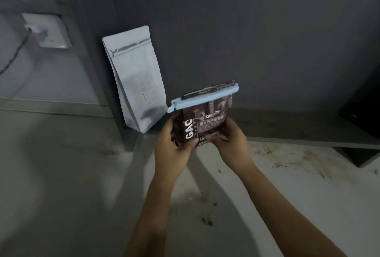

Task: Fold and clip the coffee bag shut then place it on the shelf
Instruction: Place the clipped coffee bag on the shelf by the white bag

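Observation:
A dark brown coffee bag [207,122] with white lettering is held upright in both hands, just above the front edge of a low dark shelf [298,131]. A light blue clip [205,98] runs across the bag's folded top and holds it closed. My left hand [174,145] grips the bag's lower left side. My right hand [231,139] grips its lower right side, fingers wrapped under the bottom.
A tall white coffee bag [136,80] stands on the shelf's left end, leaning against the dark back wall. A wall socket with a plugged-in cable [46,30] is at the upper left. The stained pale floor [82,184] lies below.

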